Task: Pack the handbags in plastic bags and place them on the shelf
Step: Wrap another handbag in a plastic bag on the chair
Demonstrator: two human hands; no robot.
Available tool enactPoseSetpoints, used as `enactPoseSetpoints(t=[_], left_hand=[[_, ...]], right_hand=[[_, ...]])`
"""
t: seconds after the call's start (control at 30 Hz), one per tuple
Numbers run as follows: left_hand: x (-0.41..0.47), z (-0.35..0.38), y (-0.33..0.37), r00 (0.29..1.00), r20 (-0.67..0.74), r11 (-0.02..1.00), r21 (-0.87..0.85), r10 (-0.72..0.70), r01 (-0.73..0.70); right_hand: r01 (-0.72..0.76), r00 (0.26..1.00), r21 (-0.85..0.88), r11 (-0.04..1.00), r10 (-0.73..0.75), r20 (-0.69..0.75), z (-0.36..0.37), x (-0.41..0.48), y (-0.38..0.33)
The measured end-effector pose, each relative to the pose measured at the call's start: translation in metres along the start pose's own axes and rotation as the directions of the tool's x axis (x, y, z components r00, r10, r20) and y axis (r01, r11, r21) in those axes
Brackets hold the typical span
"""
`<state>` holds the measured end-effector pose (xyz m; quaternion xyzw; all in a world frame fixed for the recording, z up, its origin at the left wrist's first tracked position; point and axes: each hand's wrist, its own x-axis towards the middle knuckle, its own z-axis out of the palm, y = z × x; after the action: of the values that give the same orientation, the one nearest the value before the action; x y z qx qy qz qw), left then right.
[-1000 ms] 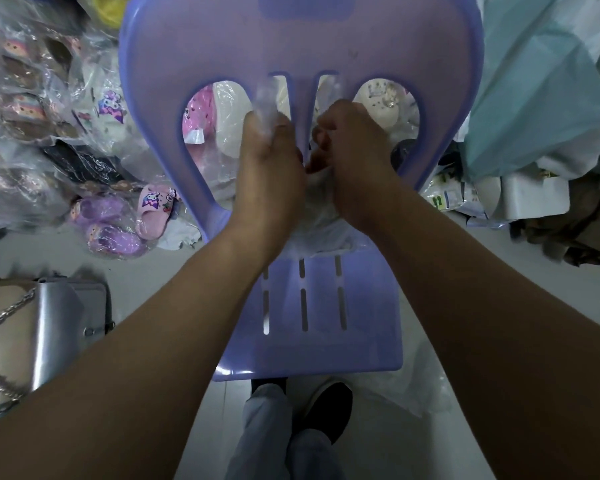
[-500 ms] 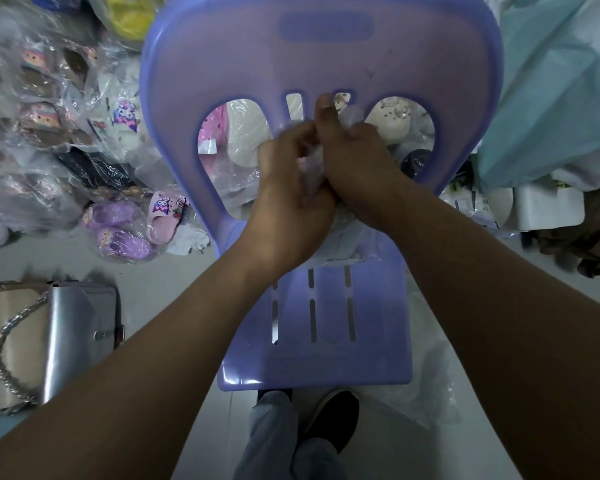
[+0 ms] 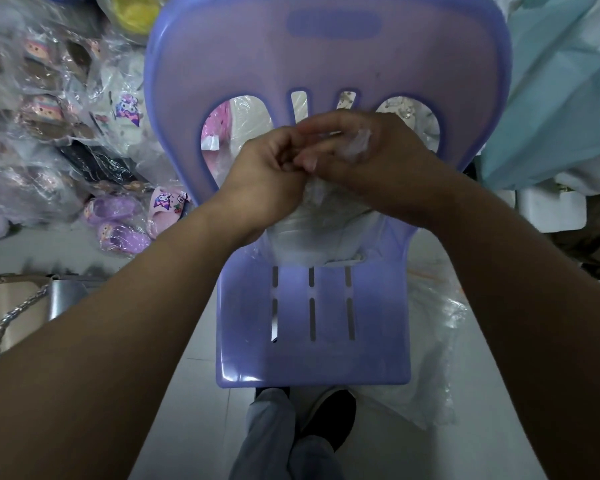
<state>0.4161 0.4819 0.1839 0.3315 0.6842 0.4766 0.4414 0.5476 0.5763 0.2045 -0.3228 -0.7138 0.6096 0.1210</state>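
chair (image 3: 312,358): smooth, glossy purple plastic
plastic bag (image 3: 312,233): thin, clear, crinkled film
handbag (image 3: 63,299): shiny silver panel, metal chain

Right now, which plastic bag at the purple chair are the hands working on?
The filled bag on the chair seat; the left hand and right hand grip its gathered top. The other bag lies loose on the floor beside it.

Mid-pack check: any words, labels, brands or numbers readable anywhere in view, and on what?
No readable text in this view.
White tag seen through the purple chair back: too small to read.
Pink slipper: cartoon print only, no legible letters.
Plastic bag gripped by the left hand and right hand: no print visible.
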Motion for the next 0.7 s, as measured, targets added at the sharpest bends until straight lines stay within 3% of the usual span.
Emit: enactPoseSetpoints(t=[0.1, 0.23, 0.33, 0.47, 0.6, 0.7], left_hand=[[0.002, 0.003, -0.002, 1.0, -0.022, 1.0, -0.012, -0.011, 0.011], [-0.001, 0.007, -0.004, 0.996, -0.089, 0.999, -0.038, 0.027, -0.031], [-0.004, 0.01, -0.004, 0.988, -0.131, 0.996, 0.059, 0.079, -0.072], [-0.015, 0.011, -0.004, 0.987, -0.124, 0.989, 0.12, 0.101, -0.086], [-0.023, 0.007, -0.002, 0.99, -0.06, 0.983, 0.142, 0.127, -0.118], [-0.021, 0.008, 0.004, 0.993, -0.101, 0.986, 0.16, 0.065, -0.048]], right_hand=[[0.027, 1.0, -0.023, 0.999, -0.027, 0.007, -0.003, -0.004, 0.0], [0.083, 0.972, -0.284, 0.955, -0.14, -0.188, 0.002, -0.004, 0.004], [0.06, 0.932, -0.458, 0.887, -0.214, -0.294, 0.013, -0.002, 0.009], [-0.003, 0.907, -0.671, 0.741, -0.281, -0.314, 0.025, -0.004, 0.015], [-0.034, 0.856, -0.744, 0.667, -0.364, -0.366, 0.036, -0.01, 0.016], [-0.005, 0.816, -0.748, 0.663, -0.43, -0.387, 0.041, -0.013, 0.016]])
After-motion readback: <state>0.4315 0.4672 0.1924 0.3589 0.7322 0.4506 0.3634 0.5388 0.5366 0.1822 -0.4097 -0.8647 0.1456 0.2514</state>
